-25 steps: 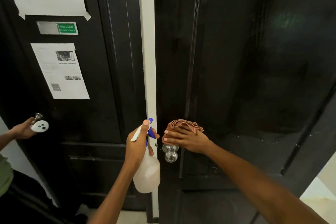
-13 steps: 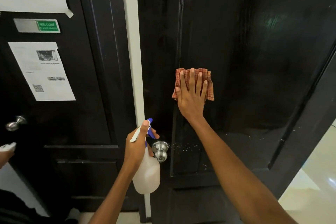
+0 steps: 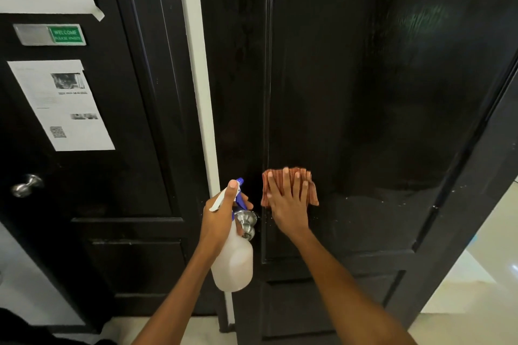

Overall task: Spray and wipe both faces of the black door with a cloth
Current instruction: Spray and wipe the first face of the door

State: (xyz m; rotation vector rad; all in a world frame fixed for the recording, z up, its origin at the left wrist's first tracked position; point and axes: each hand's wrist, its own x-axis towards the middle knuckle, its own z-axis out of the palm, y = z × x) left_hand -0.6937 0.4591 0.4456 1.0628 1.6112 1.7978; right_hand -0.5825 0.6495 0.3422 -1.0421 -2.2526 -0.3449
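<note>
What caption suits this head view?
Right hand presses cloth flat on black door; left hand grips spray bottle.

The black door (image 3: 378, 92) is shiny and smooth, maybe painted wood. Under the right hand (image 3: 288, 202), the cloth (image 3: 312, 185) looks soft and ribbed. The bottle (image 3: 234, 263) in the left hand (image 3: 221, 218) is cloudy plastic, beside a shiny metal knob (image 3: 246, 223).

R hand (image 3: 287, 202) + cloth (image 3: 290, 186) lower, nearer knob (image 3: 246, 223)

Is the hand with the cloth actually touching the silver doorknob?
Apart. The head view shows the right hand flat on the cloth, with dark door visible between it and the knob.
</note>
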